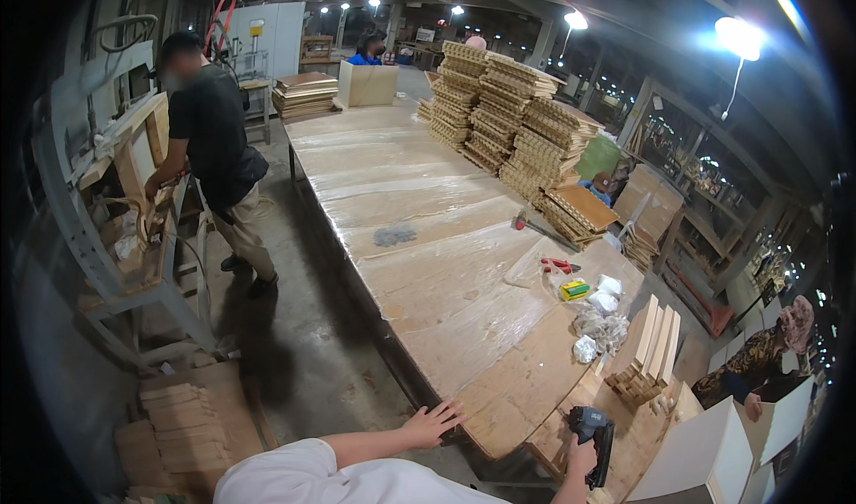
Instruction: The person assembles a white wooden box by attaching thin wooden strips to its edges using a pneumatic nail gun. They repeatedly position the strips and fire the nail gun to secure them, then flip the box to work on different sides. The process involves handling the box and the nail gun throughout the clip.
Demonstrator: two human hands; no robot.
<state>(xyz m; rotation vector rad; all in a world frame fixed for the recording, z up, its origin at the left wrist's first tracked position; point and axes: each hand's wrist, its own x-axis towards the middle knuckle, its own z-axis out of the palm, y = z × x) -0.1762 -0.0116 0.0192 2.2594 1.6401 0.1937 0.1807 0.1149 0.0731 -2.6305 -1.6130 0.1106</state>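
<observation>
My left hand [432,423] rests on the near edge of the large plywood table [428,317], its fingers spread and nothing in them. At the lower right, my right hand [581,457] is wrapped round the grip of a black nail gun [589,424]. The nail gun is over a lower wooden board [635,455], beside a stack of wooden strips [649,348]. Clear plastic film covers much of the table. On its right side are plastic bags [606,330], a yellow-green box [575,290], red-handled pliers [560,265] and a hammer [539,228].
Tall stacks of slotted wooden panels [486,103] line the table's far right. A person [209,116] in dark clothes works at a bench on the left. Another person [758,361] stands at the right by white panels [700,455]. Wooden pieces [183,433] lie stacked at lower left.
</observation>
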